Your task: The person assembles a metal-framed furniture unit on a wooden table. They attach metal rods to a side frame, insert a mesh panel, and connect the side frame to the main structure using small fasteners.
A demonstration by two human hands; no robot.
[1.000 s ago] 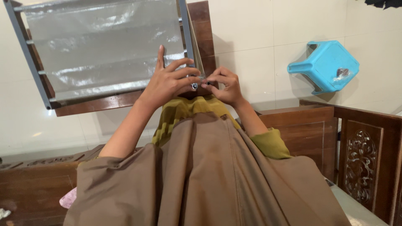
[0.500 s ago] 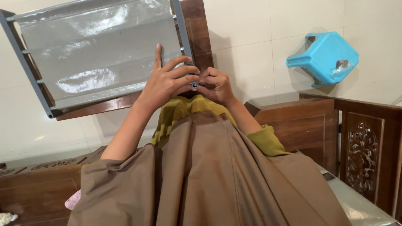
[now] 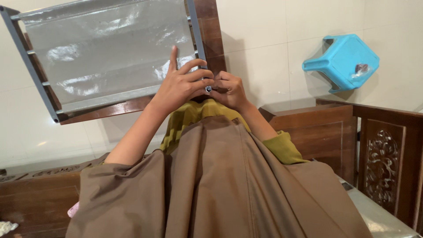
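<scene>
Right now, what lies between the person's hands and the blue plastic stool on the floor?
In the head view, only bare pale floor tile lies between the right hand, joined with the left hand, and the blue plastic stool.

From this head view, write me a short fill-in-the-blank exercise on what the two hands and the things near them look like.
1. The left hand has its index finger pointing ____.
2. The right hand meets the left at the grey metal frame's lower ____ corner.
3. The plastic stool lying on the tiled floor is ____ in colour.
4. The wide cloth draped below the forearms is ____.

Missing words: up; right; blue; brown
</scene>
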